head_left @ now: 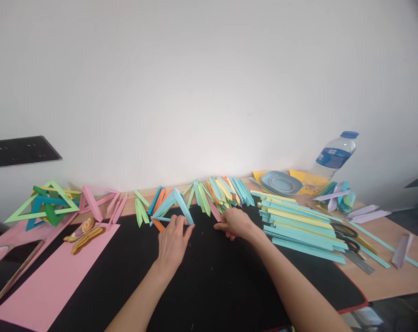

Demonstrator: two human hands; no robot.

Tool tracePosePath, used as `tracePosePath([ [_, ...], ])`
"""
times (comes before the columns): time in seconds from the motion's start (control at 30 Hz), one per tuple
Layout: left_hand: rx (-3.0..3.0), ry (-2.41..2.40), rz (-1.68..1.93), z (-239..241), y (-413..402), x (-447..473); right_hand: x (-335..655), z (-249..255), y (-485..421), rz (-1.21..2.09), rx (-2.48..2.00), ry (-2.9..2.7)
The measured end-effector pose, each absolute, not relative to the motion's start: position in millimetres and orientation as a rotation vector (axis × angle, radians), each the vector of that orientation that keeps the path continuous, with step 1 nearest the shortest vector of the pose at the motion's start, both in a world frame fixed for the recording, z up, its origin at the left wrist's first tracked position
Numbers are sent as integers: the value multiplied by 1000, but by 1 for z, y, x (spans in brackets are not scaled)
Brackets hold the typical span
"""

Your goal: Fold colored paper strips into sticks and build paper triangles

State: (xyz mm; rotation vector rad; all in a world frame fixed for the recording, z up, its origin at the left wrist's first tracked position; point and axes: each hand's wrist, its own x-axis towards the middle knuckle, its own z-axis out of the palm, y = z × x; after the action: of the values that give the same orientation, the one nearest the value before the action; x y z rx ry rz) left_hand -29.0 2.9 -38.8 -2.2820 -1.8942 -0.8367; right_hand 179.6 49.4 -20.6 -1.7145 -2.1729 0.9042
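Near the middle of the black mat, a light blue folded-paper triangle (184, 206) stands upright. My left hand (172, 244) is closed on its lower edge, with the thumb at the right corner and the other fingertips partly hidden. To the right, my right hand (238, 223) is held low over the mat, fingers curled in and the index finger pointing left. No object shows in it, though its palm is hidden. Just behind it lie a pink folded strip (214, 211) and a row of folded paper strips (226, 190) in several colours.
Flat blue and yellow strips (298, 226) lie at right with scissors (347, 235). Behind are a blue plate (281, 182) and a water bottle (336, 154). At left are pink paper (56, 281), hair clips (82, 235) and green paper triangles (50, 207). A wall closes the back.
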Motion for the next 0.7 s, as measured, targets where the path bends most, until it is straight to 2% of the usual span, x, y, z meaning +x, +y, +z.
tracePosePath([
  [0.17,-2379,-1770,-845,-44,10,-32,163,-25,57,641,-1669,-2085],
  [0.3,-2526,-1753,-866,-51,15,-33,160,-27,56,601,-1590,-2086],
  [0.4,-2501,-1761,-1015,-51,18,-34,154,-29,54,579,-1502,-2132],
  [0.57,-2100,-1583,-1433,-36,17,-39,135,-42,50,455,-1289,-2231],
  [0.7,-1729,-1551,-1555,-22,17,-49,109,-52,37,452,-1124,-2260],
])
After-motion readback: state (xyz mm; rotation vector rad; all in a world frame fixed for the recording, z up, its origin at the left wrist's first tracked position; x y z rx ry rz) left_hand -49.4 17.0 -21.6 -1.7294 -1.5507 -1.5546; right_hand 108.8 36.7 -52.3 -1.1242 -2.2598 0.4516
